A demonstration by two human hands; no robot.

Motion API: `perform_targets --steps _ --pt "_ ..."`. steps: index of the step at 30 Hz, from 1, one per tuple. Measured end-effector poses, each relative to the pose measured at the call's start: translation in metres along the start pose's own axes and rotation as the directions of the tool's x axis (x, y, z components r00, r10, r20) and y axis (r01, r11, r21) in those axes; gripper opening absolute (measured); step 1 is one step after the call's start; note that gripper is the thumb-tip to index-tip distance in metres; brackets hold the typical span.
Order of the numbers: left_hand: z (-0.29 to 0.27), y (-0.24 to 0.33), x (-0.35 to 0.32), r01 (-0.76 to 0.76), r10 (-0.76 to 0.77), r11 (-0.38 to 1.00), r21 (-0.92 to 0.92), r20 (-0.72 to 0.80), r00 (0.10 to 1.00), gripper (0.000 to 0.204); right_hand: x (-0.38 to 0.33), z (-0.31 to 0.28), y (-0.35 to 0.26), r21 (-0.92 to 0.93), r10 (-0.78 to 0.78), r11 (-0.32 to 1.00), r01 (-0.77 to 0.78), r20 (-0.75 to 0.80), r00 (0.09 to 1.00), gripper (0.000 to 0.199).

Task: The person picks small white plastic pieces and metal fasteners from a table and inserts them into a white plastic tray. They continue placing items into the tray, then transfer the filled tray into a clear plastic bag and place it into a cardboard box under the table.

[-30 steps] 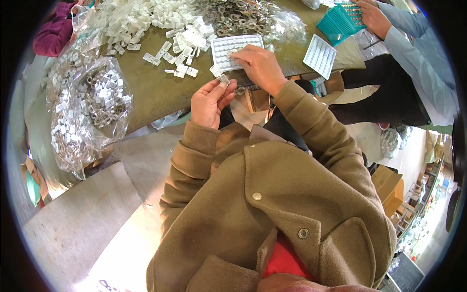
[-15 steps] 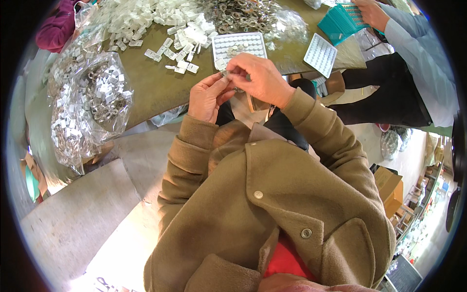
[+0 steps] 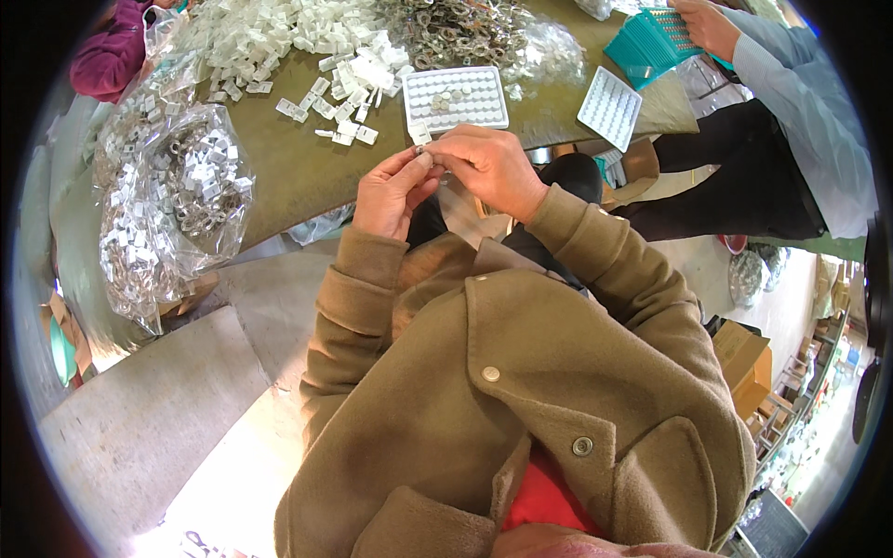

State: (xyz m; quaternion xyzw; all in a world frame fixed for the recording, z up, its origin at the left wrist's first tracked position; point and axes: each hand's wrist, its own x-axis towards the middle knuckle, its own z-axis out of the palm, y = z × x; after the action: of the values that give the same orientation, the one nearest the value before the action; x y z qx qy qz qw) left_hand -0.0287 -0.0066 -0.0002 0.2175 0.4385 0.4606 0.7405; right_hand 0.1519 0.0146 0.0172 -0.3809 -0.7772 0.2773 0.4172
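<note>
Over the table's near edge, my left hand (image 3: 393, 197) and my right hand (image 3: 493, 167) meet at the fingertips, both closed in a pinch. A small white plastic tag (image 3: 420, 133) sticks up from between them, with a bit of metal at its base; the fingers hide most of that metal part. Just beyond the fingertips lies a white tray (image 3: 479, 91) with rows of small wells. A few small round pieces (image 3: 453, 97) rest in the tray.
A heap of white plastic tags (image 3: 326, 46) and a pile of metal pieces (image 3: 456, 33) cover the far table. A clear bag (image 3: 200, 177) of tagged metal rings sits left. At right are a second white tray (image 3: 610, 107) and another person's hand (image 3: 712, 28) holding teal trays (image 3: 651, 46).
My right hand has lowered slightly and its fingers have flattened toward the left fingertips. More of the white tag and the tray shows now. Both hands have shifted slightly left.
</note>
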Motion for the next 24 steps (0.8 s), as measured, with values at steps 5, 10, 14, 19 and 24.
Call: perform_targets --steps 5,10,14,19,24 --pt "0.000 0.006 0.006 0.004 -0.005 1.000 -0.015 -0.038 0.999 0.022 0.017 -0.005 0.018 0.309 0.456 0.855 -0.417 -0.065 0.887 0.013" --pt "0.000 0.007 0.012 -0.003 0.007 0.997 0.073 -0.058 0.998 0.021 0.035 0.003 0.044 -0.297 0.015 0.952 -0.073 -0.193 0.981 0.008" --pt "0.000 0.003 0.011 -0.015 0.021 0.997 0.075 -0.079 0.997 0.020 0.033 0.011 0.051 -0.444 0.037 0.893 -0.074 -0.093 0.995 0.009" --pt "0.002 0.003 0.011 -0.053 0.049 0.997 -0.061 -0.064 0.997 0.020 0.036 0.006 0.038 -0.318 0.069 0.942 -0.111 -0.139 0.988 0.010" --pt "0.005 0.003 0.009 -0.081 0.078 0.993 -0.083 -0.036 0.996 0.023 0.028 0.004 0.005 0.142 0.154 0.980 -0.140 -0.097 0.983 0.013"
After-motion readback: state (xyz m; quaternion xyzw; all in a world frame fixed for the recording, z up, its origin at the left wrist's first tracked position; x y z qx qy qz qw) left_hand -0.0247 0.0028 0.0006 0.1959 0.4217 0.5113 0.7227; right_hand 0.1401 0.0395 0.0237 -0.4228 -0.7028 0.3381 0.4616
